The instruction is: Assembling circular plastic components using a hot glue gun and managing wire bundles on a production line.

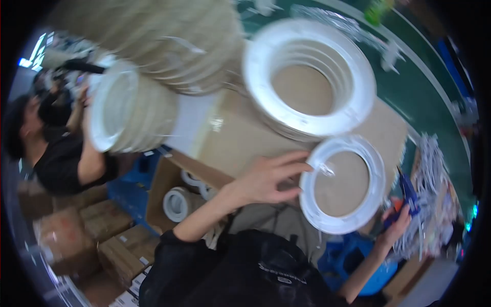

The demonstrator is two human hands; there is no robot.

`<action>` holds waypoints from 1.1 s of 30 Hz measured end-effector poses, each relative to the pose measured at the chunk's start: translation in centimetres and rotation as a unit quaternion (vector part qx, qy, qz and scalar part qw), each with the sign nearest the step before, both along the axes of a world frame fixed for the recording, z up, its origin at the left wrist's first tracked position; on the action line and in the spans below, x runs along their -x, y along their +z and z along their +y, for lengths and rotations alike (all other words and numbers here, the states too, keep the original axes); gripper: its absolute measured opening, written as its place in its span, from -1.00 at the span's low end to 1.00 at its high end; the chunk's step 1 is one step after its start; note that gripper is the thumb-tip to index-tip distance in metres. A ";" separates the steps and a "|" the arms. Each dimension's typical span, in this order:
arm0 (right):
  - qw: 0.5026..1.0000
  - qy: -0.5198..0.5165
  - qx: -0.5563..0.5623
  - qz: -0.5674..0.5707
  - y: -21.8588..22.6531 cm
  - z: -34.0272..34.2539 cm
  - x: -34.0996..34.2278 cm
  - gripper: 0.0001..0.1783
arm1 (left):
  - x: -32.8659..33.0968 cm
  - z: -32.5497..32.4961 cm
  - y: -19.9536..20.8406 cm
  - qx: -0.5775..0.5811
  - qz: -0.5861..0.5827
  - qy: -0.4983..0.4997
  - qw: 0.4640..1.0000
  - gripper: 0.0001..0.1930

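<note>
Near the front edge of the cardboard-covered table, a white plastic ring (377,176) is tilted toward me. The fingers and thumb of my left hand (268,179) grip its left rim. To its right, my right hand (398,222) is closed around blue-handled pliers (407,192), whose dark tip points up and away. Just beyond the ring stands a stack of similar, larger-looking white rings (356,77). The cardboard (235,138) shows through the held ring's opening.
Tall stacks of rings (153,112) stand at the left and far left. A cardboard box (158,192) with white rings sits below. White plastic strips (429,179) are heaped at the right. Clear wrapping (327,18) lies at the back. A co-worker (61,148) works at the left.
</note>
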State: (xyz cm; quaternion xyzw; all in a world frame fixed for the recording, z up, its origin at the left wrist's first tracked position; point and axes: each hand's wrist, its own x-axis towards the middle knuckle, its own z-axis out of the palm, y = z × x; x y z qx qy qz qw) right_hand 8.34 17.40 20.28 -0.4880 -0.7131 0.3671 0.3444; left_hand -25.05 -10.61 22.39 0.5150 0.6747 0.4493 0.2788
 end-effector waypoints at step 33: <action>0.948 0.007 0.102 0.300 -3.2 -1.3 2.8 -0.49 | -3.6 -22.7 15.4 -0.167 0.250 0.239 0.923 -0.48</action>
